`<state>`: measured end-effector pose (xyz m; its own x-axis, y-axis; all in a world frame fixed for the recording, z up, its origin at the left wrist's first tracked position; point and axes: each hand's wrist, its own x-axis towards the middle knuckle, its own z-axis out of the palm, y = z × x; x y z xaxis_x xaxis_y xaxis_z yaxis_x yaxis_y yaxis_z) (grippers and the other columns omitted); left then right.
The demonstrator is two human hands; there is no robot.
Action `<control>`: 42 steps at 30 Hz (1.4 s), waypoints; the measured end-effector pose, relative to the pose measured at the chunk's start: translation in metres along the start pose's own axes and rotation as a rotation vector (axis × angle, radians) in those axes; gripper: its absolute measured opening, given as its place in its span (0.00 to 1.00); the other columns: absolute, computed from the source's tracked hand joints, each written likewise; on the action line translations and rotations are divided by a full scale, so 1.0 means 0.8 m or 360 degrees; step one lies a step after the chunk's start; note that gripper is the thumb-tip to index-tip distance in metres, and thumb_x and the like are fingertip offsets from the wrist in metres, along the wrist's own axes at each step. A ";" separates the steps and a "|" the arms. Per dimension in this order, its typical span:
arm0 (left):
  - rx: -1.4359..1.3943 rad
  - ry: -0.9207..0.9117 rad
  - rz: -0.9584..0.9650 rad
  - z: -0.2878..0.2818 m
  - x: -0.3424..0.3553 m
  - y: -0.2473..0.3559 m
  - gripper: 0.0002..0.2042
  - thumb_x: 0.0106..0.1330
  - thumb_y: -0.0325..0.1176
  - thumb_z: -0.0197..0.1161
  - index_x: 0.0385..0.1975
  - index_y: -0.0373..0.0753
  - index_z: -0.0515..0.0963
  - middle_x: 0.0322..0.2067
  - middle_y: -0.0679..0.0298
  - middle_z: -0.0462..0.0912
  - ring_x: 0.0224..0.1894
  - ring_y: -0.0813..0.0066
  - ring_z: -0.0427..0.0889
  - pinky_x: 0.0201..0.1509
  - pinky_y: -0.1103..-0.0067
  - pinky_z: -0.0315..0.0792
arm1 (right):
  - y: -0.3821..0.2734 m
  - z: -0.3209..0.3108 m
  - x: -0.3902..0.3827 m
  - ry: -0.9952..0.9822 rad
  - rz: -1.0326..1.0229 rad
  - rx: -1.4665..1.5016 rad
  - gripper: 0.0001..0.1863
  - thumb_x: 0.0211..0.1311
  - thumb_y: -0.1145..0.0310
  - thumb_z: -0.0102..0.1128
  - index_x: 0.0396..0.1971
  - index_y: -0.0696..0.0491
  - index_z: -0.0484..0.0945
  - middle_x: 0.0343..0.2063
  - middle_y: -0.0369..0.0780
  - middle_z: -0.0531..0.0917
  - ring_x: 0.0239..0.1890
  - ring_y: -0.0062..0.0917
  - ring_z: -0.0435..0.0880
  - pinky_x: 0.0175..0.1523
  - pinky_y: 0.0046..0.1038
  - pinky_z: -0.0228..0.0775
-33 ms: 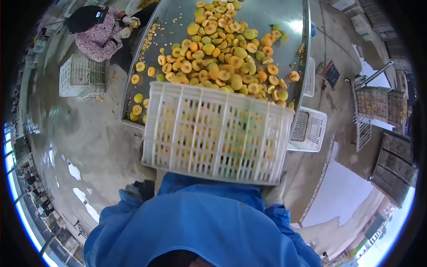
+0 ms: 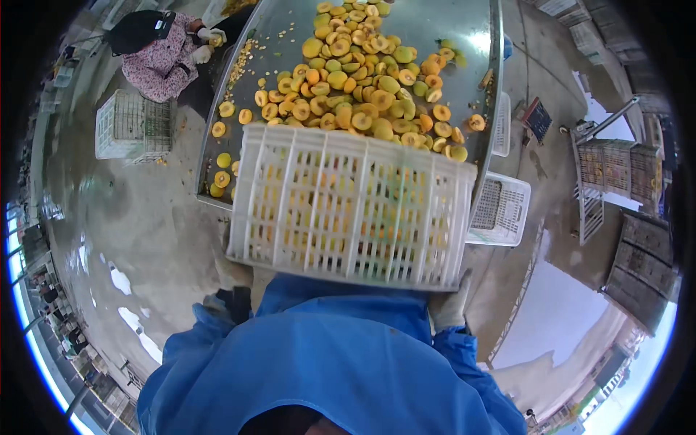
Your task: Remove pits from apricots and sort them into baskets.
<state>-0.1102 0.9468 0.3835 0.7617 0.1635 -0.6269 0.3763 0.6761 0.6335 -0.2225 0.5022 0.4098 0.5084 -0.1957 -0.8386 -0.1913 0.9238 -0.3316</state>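
Observation:
A white slatted plastic crate [image 2: 348,210] stands tilted at the near edge of a metal table, its slatted bottom or side turned toward me. Yellow and green fruit shows through its slots. My left hand [image 2: 238,274], in a pale glove, grips the crate's lower left corner, its fingers mostly hidden. At the lower right corner, my gloved right hand [image 2: 452,303] has its thumb up along the edge and the other fingers behind. Beyond the crate, a heap of halved yellow fruit [image 2: 362,80], apricot-like, with brown hollows, covers the middle of the table [image 2: 435,22].
A person [image 2: 163,58] in a patterned top and dark cap handles fruit at the table's left side. An upright white crate [image 2: 134,127] is on the wet floor nearby. More white crates [image 2: 502,210] sit against the table's right side. A metal-framed cart [image 2: 616,170] stands farther right.
The crate has moved slightly away from me and upward in view, covering a bit more of the near fruit. Both hands keep their grip on it.

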 end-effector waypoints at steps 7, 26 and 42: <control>0.0071 -0.0574 0.0224 0.088 0.220 0.053 0.29 0.64 0.27 0.60 0.65 0.42 0.59 0.62 0.61 0.66 0.57 0.69 0.71 0.56 0.77 0.71 | -0.105 0.117 0.088 -0.0297 -0.0008 -0.1032 0.37 0.60 0.39 0.57 0.59 0.51 0.66 0.43 0.45 0.79 0.40 0.34 0.82 0.46 0.36 0.78; 0.1577 0.0304 0.0928 0.092 0.257 -0.013 0.27 0.64 0.38 0.64 0.57 0.27 0.67 0.49 0.53 0.78 0.51 0.68 0.75 0.57 0.75 0.67 | -0.011 0.109 0.207 -0.0448 -0.0725 -0.0721 0.38 0.62 0.50 0.62 0.65 0.54 0.60 0.56 0.40 0.73 0.55 0.29 0.74 0.60 0.33 0.68; 0.1757 0.0161 0.0724 0.142 0.354 0.055 0.29 0.58 0.45 0.66 0.53 0.29 0.71 0.42 0.50 0.82 0.44 0.62 0.80 0.50 0.71 0.72 | -0.043 0.194 0.341 -0.0202 -0.0811 -0.0960 0.38 0.63 0.47 0.58 0.64 0.58 0.61 0.56 0.43 0.75 0.54 0.30 0.75 0.61 0.31 0.67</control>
<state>0.1825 0.9412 0.2854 0.9160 0.3171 -0.2458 0.3702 -0.4320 0.8224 0.0534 0.4684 0.2592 0.7401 -0.4736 -0.4775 -0.3124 0.3866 -0.8677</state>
